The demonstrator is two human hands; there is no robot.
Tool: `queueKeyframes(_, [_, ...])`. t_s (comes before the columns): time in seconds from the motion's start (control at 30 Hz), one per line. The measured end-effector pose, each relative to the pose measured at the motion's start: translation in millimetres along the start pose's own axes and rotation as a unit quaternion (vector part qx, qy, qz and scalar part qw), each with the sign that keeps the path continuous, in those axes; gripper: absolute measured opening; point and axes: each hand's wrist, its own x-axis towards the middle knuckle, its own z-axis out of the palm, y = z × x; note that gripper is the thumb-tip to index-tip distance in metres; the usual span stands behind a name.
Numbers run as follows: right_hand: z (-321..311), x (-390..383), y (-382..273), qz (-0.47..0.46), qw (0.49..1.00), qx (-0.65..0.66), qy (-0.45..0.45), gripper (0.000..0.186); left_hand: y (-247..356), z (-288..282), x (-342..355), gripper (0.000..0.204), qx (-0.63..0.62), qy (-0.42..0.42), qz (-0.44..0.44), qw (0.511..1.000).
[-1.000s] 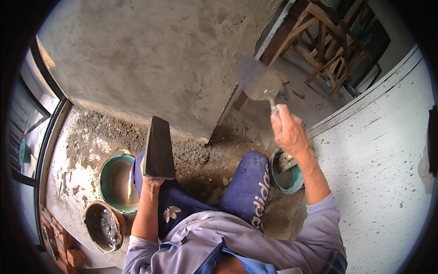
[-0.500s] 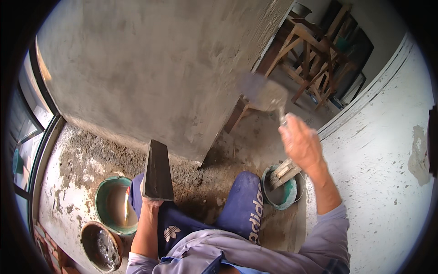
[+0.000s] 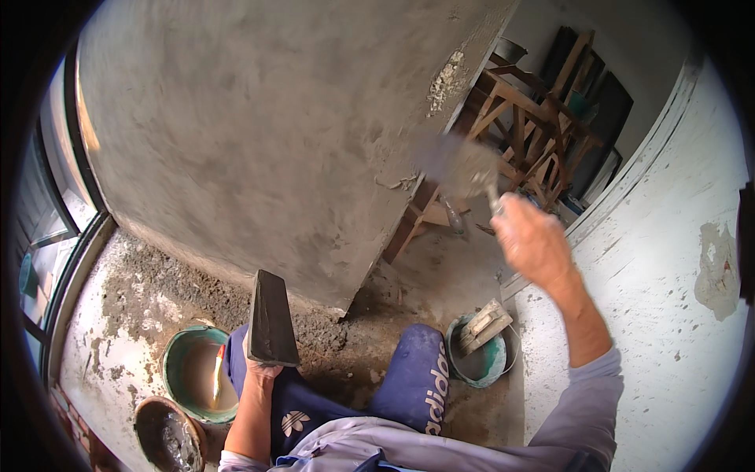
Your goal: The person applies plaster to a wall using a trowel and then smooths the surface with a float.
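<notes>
My left hand [image 3: 262, 368] grips a dark, narrow rectangular board [image 3: 272, 315] beside my knee. My right hand [image 3: 529, 244] is closed on the handle of a trowel [image 3: 470, 169], whose motion-blurred blade is near the right edge of a grey plastered wall [image 3: 252, 141]. Pale, rough lumps [image 3: 446, 79] stick to the wall above the trowel, near that edge. By my right knee, a wooden float [image 3: 484, 324] lies across a green bucket [image 3: 495, 366].
A green tub of cloudy water [image 3: 174, 368] and a brown bucket [image 3: 144, 425] stand at lower left beside a framed window [image 3: 55, 157]. Wooden trestles [image 3: 511, 110] fill the space beyond the wall's edge. A white wall [image 3: 661, 315] curves along my right.
My right hand has moved rightward with the trowel. The view has shifted, lowering my knees and buckets in the picture. Pale lumps now show on the wall's upper right.
</notes>
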Motion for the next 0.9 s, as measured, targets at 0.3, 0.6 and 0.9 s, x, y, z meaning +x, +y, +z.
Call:
queueKeyframes(0.3, [-47.8, 33.0, 30.5, 0.001, 0.986, 0.149, 0.073, 0.025, 4.6, 6.4, -22.3, 0.035, 0.045, 0.045, -0.028, 0.998])
queueKeyframes(0.6, [-55.1, 18.0, 53.3, 0.110, 0.981, 0.069, 0.145, 0.011, 1.2, 14.9, -43.9, 0.036, 0.070, 0.082, 0.003, 0.994])
queueKeyframes(0.9, [-1.0, 5.4, 6.6, -0.003, 0.923, 0.318, -0.217, 0.030, -5.3, 86.8, -71.1, 0.040, -0.001, 0.100, -0.073, 0.992])
